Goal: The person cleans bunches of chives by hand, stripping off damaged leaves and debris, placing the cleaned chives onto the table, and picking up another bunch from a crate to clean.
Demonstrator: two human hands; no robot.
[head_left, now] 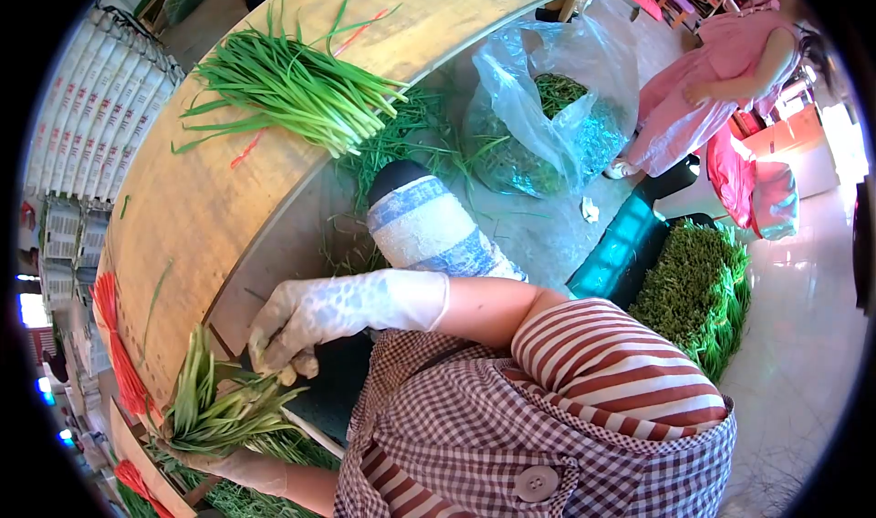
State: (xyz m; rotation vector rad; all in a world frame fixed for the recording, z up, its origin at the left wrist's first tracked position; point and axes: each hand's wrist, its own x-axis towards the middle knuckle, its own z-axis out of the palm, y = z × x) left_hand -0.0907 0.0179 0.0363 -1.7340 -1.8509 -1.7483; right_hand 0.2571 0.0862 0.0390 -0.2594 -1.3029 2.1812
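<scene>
My left hand (233, 468), in a pale glove, is closed round a bunch of garlic chives (205, 408) at the table's near end. The stalks spread up and to the right out of its grip. Above it, my right hand (287, 326), in a white patterned glove, has its fingers curled down against the right side of the bunch; its fingertips partly hide the stalks there. A larger bunch of garlic chives (292, 89) lies on the wooden table (219, 203), pale ends toward the edge. Red ties (117, 345) lie in a bundle by the table's left edge.
A clear plastic bag (547, 107) with green trimmings stands on the floor beyond my leg (438, 230). Upright cut chives (689, 290) fill a crate at right. A person in pink (716, 84) stands behind. White stacks (96, 107) rise left of the table.
</scene>
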